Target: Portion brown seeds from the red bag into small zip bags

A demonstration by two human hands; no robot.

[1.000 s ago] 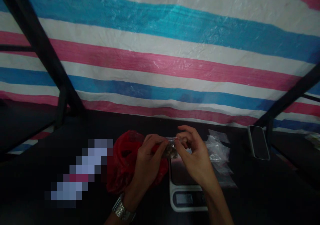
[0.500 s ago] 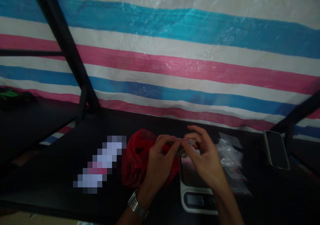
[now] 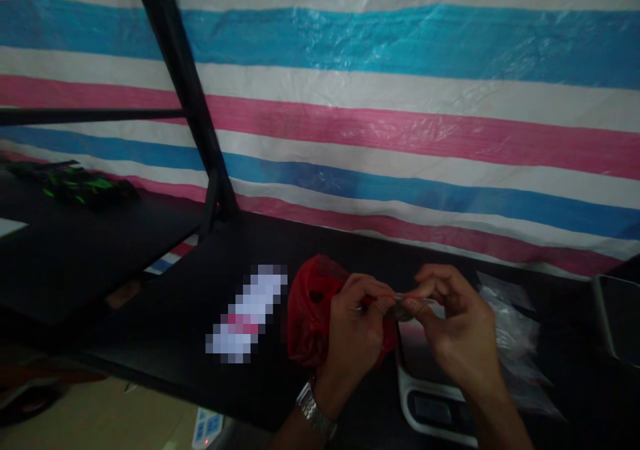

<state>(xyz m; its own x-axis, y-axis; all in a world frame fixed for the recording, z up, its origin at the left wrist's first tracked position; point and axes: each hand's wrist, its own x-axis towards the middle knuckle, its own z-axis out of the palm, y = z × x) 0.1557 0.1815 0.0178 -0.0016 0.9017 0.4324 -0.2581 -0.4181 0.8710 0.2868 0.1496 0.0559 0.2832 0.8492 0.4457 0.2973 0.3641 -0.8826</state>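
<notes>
From where I stand, both forearms come up from the near side and lean inward, so that the hands meet above the black tabletop [image 3: 280,387]. The left hand [image 3: 357,323], with a silver metal-band watch [image 3: 315,410] at its wrist, is back-up, its thumb and fingers pointing across toward the other hand. The right hand [image 3: 463,327] angles inward to face it, thumb stretched out and fingers curled over (the upper ones bent at the knuckles).

Each grip is a thumb-and-finger pinch, and both are closed on one small clear plastic bag [image 3: 401,310] with something dark inside, too dim to make out. It is held up between the fingertips, by the far left corner of a white digital scale [image 3: 413,407] with a dark platform.

Just behind and beside the left hand sits a crumpled red plastic bag [image 3: 307,317]. Past the right hand lies a loose pile of flat clear plastic bags [image 3: 515,327], and farther right a dark-screened phone [image 3: 623,320].
</notes>
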